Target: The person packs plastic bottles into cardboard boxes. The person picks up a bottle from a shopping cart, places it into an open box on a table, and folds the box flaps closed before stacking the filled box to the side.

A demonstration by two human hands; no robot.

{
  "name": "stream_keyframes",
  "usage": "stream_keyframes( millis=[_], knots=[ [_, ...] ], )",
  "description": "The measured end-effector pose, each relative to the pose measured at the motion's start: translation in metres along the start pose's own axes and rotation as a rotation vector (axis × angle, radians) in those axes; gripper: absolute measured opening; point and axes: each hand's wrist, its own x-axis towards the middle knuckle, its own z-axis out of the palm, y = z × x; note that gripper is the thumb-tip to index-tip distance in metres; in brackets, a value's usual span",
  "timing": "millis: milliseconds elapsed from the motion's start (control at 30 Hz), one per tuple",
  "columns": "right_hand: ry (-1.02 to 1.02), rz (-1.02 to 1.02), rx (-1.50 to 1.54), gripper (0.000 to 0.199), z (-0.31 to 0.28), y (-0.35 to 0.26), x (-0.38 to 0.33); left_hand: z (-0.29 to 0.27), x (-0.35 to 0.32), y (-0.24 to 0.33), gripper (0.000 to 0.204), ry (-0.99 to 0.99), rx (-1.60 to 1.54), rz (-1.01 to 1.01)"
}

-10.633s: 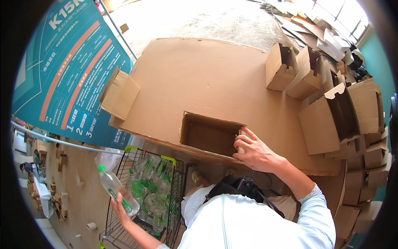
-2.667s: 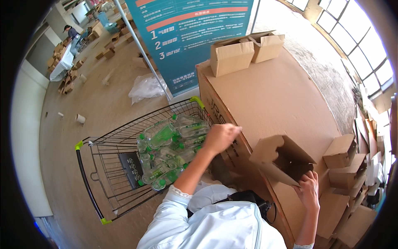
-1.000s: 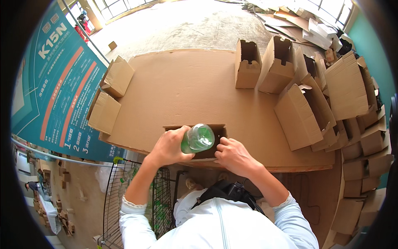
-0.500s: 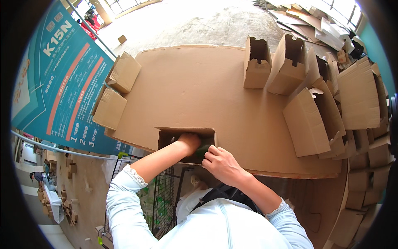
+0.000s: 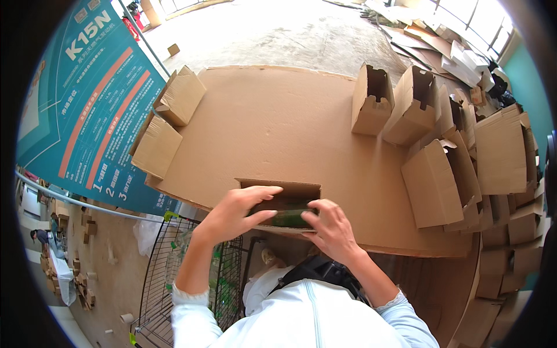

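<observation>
On my feed: the bench (image 5: 272,127); at its near edge the open box (image 5: 299,188); left hand (image 5: 231,213) above, fingers parted, empty; right hand (image 5: 335,229) bent at the rim, grip I can't tell; inside, probably a green bottle (image 5: 287,219), partly hidden

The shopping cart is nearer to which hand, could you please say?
Left: the left hand is up and right of the cart; the right hand is farther right, at the open box.
</observation>
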Motion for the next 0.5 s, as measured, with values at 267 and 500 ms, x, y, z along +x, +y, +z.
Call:
stream_keyframes(
  millis=[267, 500],
  knots=[
    [0.104, 0.147, 0.193, 0.046, 0.026, -0.013, -0.019, 0.059, -0.088, -0.041, 0.063, 0.537, -0.128, -0.161],
    [0.169, 0.273, 0.056, 0.053, 0.030, -0.008, -0.001, 0.059, -0.060, -0.059, 0.055, 0.573, -0.295, -0.490]
  ],
)
